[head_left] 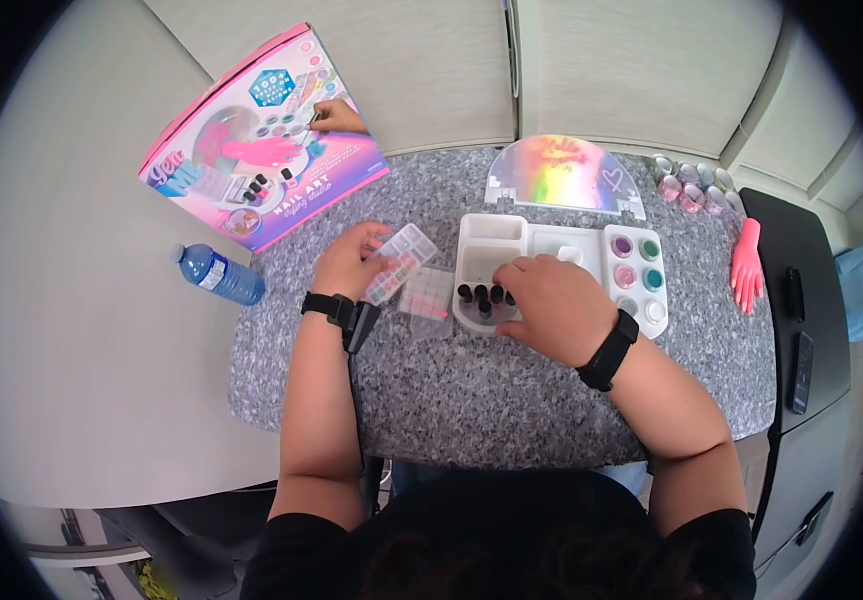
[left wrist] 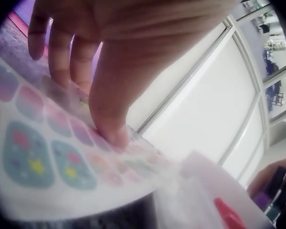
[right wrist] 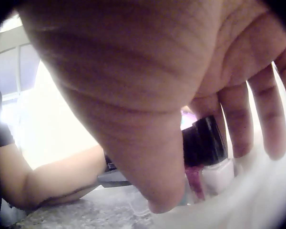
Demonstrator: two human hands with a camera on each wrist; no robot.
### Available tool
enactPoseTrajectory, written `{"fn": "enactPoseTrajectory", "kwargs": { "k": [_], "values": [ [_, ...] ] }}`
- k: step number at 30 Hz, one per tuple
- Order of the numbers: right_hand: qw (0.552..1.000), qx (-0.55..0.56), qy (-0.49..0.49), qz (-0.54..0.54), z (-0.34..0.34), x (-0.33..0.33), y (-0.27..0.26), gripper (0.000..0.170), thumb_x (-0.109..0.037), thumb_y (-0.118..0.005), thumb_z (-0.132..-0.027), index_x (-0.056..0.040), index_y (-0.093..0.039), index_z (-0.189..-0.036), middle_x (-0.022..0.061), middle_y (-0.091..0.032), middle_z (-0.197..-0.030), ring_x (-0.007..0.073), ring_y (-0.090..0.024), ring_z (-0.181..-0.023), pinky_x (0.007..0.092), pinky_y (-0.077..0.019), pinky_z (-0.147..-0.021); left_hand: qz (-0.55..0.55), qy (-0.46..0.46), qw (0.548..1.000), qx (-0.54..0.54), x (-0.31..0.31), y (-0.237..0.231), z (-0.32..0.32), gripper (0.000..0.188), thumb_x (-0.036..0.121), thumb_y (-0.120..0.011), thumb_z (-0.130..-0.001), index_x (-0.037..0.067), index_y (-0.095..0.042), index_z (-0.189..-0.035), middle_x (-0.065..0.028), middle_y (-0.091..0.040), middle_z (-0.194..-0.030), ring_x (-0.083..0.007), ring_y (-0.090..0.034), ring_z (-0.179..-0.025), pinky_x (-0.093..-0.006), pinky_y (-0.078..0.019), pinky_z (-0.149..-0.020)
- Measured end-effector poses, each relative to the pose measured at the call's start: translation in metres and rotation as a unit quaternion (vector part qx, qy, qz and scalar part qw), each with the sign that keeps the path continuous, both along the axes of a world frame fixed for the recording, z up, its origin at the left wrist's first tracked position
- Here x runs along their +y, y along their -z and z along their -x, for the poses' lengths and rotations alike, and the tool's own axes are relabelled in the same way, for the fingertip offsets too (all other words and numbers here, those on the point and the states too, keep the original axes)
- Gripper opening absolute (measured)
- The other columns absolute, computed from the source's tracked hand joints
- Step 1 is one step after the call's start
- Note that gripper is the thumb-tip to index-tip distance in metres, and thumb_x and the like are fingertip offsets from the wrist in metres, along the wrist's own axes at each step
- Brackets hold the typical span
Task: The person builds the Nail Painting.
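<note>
My left hand [head_left: 350, 262] pinches a nail sticker sheet [head_left: 392, 281], its thumb flat on the printed side. Pink, purple and teal nail shapes cover the sheet [left wrist: 52, 157] in the left wrist view. A clear divided box [head_left: 414, 243] lies by the fingers, and another clear compartment case [head_left: 426, 295] with a pink piece sits just right of the sheet. My right hand [head_left: 559, 305] reaches over the white tray [head_left: 492, 222], fingers fairly straight around the black-capped nail polish bottles [head_left: 486, 297]. Thumb and index flank a white polish bottle [right wrist: 218, 176] that stands among the others.
Paint pots [head_left: 624, 276] fill the tray's right side. A shiny half-round panel [head_left: 564, 175] stands behind it. Small glitter jars [head_left: 692, 198] and a pink model hand [head_left: 747, 268] are at the right. A nail art box [head_left: 262, 140] and a water bottle [head_left: 218, 275] stand left.
</note>
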State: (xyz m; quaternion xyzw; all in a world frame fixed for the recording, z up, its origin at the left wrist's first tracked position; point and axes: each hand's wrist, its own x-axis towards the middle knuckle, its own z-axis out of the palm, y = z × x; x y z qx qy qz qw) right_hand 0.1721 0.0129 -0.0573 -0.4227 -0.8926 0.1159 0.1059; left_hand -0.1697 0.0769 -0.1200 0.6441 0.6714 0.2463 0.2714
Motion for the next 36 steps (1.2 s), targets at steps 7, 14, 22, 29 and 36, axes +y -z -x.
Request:
{"fn": "enactPoseTrajectory", "kwargs": {
  "k": [7,14,22,29,36],
  "values": [
    [1.000,0.002,0.003,0.008,0.001,0.001,0.001,0.045,-0.032,-0.093,-0.084,-0.0059,-0.068,-0.112,0.0124,-0.073,-0.109,0.0345,-0.072,-0.105,0.0486,-0.0597,-0.091,-0.045,0.014,0.999,0.014,-0.004,-0.007,-0.015,0.071,0.030,-0.096,-0.083,0.009,-0.068,-0.145,-0.0148,-0.077,-0.130,-0.0271,-0.076,-0.115,-0.0431,-0.0595,-0.102],
    [1.000,0.009,-0.003,0.008,0.000,0.002,0.003,0.042,-0.033,-0.090,-0.087,-0.0059,-0.069,-0.112,0.0126,-0.072,-0.109,0.0346,-0.072,-0.105,0.0482,-0.0598,-0.091,-0.076,0.055,0.994,0.061,-0.011,-0.012,-0.026,0.072,0.032,-0.096,-0.081,0.013,-0.069,-0.145,-0.0146,-0.075,-0.136,-0.0335,-0.072,-0.124,-0.0461,-0.0568,-0.107],
    [1.000,0.011,-0.007,0.002,0.000,0.002,0.004,0.043,-0.033,-0.090,-0.087,-0.0063,-0.068,-0.112,0.0123,-0.072,-0.109,0.0345,-0.073,-0.105,0.0481,-0.0605,-0.090,-0.144,0.079,0.984,0.066,-0.014,-0.021,-0.036,0.071,0.012,-0.093,-0.080,0.016,-0.068,-0.146,-0.0080,-0.072,-0.116,-0.0252,-0.072,-0.114,-0.0393,-0.0622,-0.091],
    [0.993,0.109,-0.016,-0.035,-0.002,0.008,-0.006,0.042,-0.033,-0.088,-0.089,-0.0103,-0.072,-0.121,0.0116,-0.069,-0.126,0.0351,-0.071,-0.114,0.0481,-0.0607,-0.095,-0.100,0.024,0.992,-0.078,-0.018,-0.038,-0.034,0.058,0.003,-0.085,-0.089,0.015,-0.070,-0.144,-0.0023,-0.069,-0.115,-0.0126,-0.072,-0.107,-0.0318,-0.0589,-0.091],
    [0.971,0.227,-0.046,-0.064,0.004,0.013,-0.005,0.041,-0.030,-0.087,-0.092,-0.0117,-0.076,-0.127,0.0170,-0.063,-0.148,0.0385,-0.063,-0.131,0.0478,-0.0544,-0.110,-0.175,0.053,0.948,-0.260,-0.018,-0.039,-0.034,0.042,-0.002,-0.079,-0.098,0.006,-0.072,-0.138,-0.0052,-0.072,-0.121,-0.0170,-0.075,-0.113,-0.0316,-0.0603,-0.094]
  ]
}}
